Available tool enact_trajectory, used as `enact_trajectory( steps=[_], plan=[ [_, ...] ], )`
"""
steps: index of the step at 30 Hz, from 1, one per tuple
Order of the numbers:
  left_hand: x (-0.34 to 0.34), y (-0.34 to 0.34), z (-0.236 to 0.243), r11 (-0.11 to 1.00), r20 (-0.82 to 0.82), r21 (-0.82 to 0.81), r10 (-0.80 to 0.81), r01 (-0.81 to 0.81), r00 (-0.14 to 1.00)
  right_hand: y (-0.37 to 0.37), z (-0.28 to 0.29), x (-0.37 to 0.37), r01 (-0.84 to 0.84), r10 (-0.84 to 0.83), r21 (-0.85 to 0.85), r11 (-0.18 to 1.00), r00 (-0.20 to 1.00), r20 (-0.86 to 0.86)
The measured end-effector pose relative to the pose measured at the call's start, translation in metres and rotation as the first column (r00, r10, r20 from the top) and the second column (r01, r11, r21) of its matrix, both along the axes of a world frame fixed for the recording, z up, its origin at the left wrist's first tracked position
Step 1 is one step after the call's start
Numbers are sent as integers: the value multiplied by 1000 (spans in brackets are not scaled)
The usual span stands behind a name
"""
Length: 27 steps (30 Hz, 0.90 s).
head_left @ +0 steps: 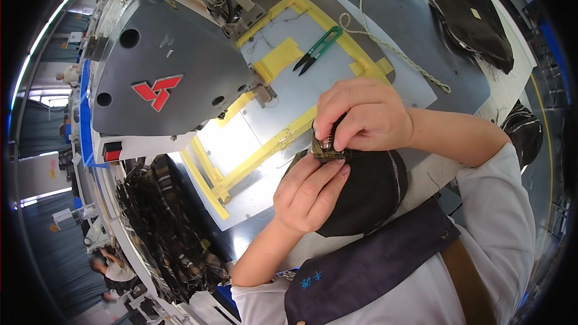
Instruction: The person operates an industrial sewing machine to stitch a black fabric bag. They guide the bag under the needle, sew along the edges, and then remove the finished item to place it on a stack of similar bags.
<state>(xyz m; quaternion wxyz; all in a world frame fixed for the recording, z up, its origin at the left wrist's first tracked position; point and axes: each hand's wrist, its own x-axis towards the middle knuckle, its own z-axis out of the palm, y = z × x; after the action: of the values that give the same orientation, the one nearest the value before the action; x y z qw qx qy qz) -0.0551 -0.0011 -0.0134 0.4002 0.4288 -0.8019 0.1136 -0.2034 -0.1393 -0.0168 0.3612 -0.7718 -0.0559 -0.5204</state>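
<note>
A dark fabric pouch point(361, 195) with a zipper along its right side hangs over the table's near edge, close to my body. My left hand point(310, 195) pinches the pouch's upper end from below, fingers pressed together along a plaid-patterned edge point(327, 155). From above, my right hand point(367, 117) grips the same end, thumb and fingertips closed on it. Between the two hands a small shiny bit shows; I cannot make out what it is. Green-handled thread snips point(325, 45) lie beyond my right hand, touching neither hand.
A grey sewing machine head point(174, 66) stands at the left. Yellow tape point(274, 139) frames the work plate. A pale cord point(397, 51) lies at the back right, near another dark zippered pouch point(472, 15). Plaid fabric pieces point(168, 222) are heaped at the lower left.
</note>
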Motion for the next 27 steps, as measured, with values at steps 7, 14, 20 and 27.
enact_trajectory(
  steps=[7, 14, 20, 27],
  plan=[
    [0, 1, 2, 1000, 11, -2, 4, -4, 1000, 2, 1, 2, 40, -40, -5, 999, 999, 30],
    [1, 1, 2, 1000, -10, 13, -10, 10, 1000, 3, 1, 0, 36, -37, 5, 999, 999, 6],
    [11, 2, 4, 997, -199, 77, 2, 13, 980, 1, 3, 3, 126, -128, -28, 992, 988, -87],
    [35, -10, 11, 855, -609, 518, 355, 17, 709, 13, 11, 5, 138, 255, 692, 708, 864, -433]
  ],
)
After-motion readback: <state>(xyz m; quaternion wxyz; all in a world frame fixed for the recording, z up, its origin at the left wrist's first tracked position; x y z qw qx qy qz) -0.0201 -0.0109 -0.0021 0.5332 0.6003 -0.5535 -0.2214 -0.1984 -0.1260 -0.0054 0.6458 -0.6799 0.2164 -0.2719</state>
